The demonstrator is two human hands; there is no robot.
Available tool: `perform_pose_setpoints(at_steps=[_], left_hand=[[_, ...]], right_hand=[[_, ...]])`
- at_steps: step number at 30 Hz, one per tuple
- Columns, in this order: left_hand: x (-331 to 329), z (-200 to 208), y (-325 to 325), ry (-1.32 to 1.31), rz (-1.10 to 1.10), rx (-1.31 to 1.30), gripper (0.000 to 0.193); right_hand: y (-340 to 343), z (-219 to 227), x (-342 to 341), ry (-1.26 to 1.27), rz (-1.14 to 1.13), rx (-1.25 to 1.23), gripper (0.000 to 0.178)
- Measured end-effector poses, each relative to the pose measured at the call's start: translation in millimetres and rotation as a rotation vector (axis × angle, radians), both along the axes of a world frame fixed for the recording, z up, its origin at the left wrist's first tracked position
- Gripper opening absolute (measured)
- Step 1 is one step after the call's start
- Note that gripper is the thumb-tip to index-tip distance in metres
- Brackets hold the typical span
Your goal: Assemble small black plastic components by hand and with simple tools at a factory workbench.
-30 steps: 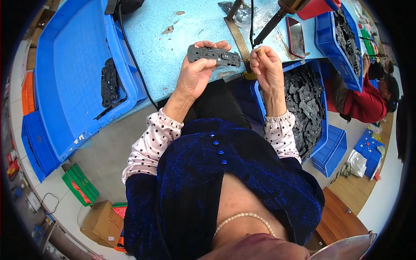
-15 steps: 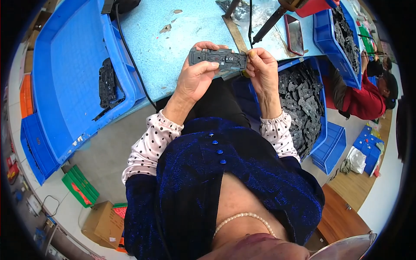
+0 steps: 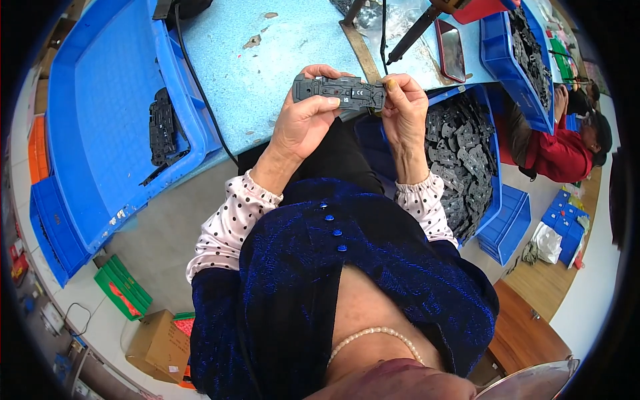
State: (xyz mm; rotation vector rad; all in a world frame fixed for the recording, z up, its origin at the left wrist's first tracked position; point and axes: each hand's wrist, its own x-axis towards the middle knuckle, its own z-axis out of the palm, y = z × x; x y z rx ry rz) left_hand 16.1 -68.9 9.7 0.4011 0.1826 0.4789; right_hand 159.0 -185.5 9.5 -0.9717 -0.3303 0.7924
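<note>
The left hand (image 3: pixel 300 123) holds a long black part (image 3: pixel 348 87) level, its thumb flat across the near side and its fingers behind the far edge. The right hand (image 3: pixel 407 110) is pinched narrow on the part's right end, thumb against forefinger; whether anything small sits between those fingertips, I cannot tell. The part is above the near edge of the table (image 3: pixel 293 40), around the middle of that edge.

Just beyond the right hand a wooden strip (image 3: pixel 360 50) lies on the table, running from the near edge toward the far one. A dark rod-shaped tool (image 3: pixel 413 37) slants over the table, tip down and to the left. Near the table's near right corner lies a red-rimmed phone (image 3: pixel 451 51).

At the table's left end is a blue tray (image 3: pixel 107 100), with black pieces (image 3: pixel 162 127) in its near right corner. A black cable (image 3: pixel 183 50) runs along the tray's right side to the table's near edge.

Below the near edge, on the right, a blue crate (image 3: pixel 497 167) is heaped with black parts (image 3: pixel 463 160). Another crate (image 3: pixel 497 53), at the table's right edge, carries more. Beyond it sits a co-worker in red (image 3: pixel 560 153).
</note>
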Motion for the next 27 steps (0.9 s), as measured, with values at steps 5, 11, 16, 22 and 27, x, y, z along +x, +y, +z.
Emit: perform_pose_setpoints(at_steps=[5, 11, 16, 22, 27], left_hand=[[-3.1, 4.1, -3.8, -0.005, 0.021, 0.146, 0.036], [-7.2, 9.6, -5.2, -0.014, 0.042, 0.392, 0.033], [-11.6, 14.2, -6.8, -0.037, 0.022, 0.302, 0.034], [-14.2, 17.0, -6.7, -0.061, 0.008, 0.304, 0.034], [-18.5, 16.6, -6.1, -0.116, 0.021, 0.393, 0.032]], right_hand=[[-0.8, 2.0, -5.0, -0.179, -0.08, -0.028, 0.01], [-5.5, 8.8, -11.0, -0.298, -0.121, 0.007, 0.01], [-10.1, 17.1, -15.0, -0.173, -0.072, 0.044, 0.011], [-13.4, 17.8, -12.9, -0.538, -0.118, -0.022, 0.011], [-15.6, 22.6, -13.7, -0.544, -0.08, -0.05, 0.012]])
